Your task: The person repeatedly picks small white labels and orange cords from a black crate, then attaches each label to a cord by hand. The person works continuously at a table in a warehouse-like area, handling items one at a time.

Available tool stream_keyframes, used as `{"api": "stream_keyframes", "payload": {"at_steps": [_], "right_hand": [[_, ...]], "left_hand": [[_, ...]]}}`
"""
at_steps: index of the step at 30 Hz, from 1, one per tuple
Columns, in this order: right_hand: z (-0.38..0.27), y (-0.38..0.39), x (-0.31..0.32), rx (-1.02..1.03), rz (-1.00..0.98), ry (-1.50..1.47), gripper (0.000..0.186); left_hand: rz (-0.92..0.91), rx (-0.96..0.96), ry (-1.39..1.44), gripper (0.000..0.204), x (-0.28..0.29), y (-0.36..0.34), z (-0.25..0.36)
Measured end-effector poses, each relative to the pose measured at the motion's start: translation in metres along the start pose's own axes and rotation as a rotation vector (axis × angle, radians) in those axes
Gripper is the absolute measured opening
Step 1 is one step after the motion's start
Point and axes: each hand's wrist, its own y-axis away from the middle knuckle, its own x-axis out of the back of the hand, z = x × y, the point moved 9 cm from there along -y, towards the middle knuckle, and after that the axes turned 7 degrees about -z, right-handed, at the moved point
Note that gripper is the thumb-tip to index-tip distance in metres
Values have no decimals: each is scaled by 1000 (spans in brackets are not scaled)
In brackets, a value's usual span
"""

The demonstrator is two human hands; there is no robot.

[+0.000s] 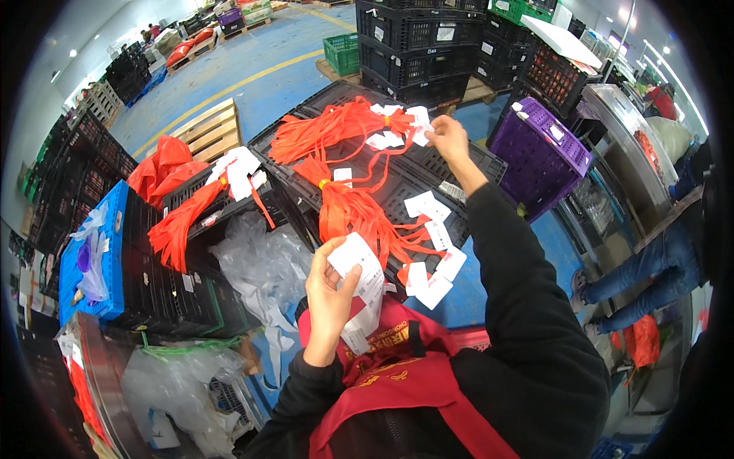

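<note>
My left hand is closed on a strip of white printed labels, held in front of my red apron. Further out, my right hand pinches at a white tag on the far bundle of orange-red mesh strips. A yellow band gathers that bundle near its tagged end. Closer to me, a second orange-red bundle lies with its white tags fanned to the right. Both bundles rest on black plastic crates.
Another tagged orange bundle lies on crates to the left, above clear plastic bags. A blue crate stands further left. Stacked black crates rise ahead, with a purple crate to the right. A person in jeans stands at right.
</note>
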Motion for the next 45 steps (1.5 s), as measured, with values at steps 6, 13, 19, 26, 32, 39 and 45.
{"api": "stream_keyframes", "payload": {"at_steps": [6, 13, 19, 26, 32, 39, 45], "right_hand": [[-53, 75, 48, 207, -13, -314, 10], [-102, 173, 44, 213, -130, -370, 7], [-125, 209, 36, 371, -192, -29, 10], [-129, 231, -10, 150, -436, -424, 12], [-146, 254, -34, 214, -564, -232, 12], [-165, 257, -30, 420, -588, -52, 12], [-172, 257, -31, 532, -637, -32, 18]], "left_hand": [[-8, -20, -1, 64, -4, -2, -4], [4, 54, -35, 46, 0, 1, -12], [37, -13, -45, 21, 2, 0, -10], [11, -50, -238, 10, -4, 0, -5], [-15, -25, -407, 10, -16, 4, 5], [-37, -51, -529, 13, -25, 2, 9], [-88, -75, -697, 18, -30, 2, 13]]}}
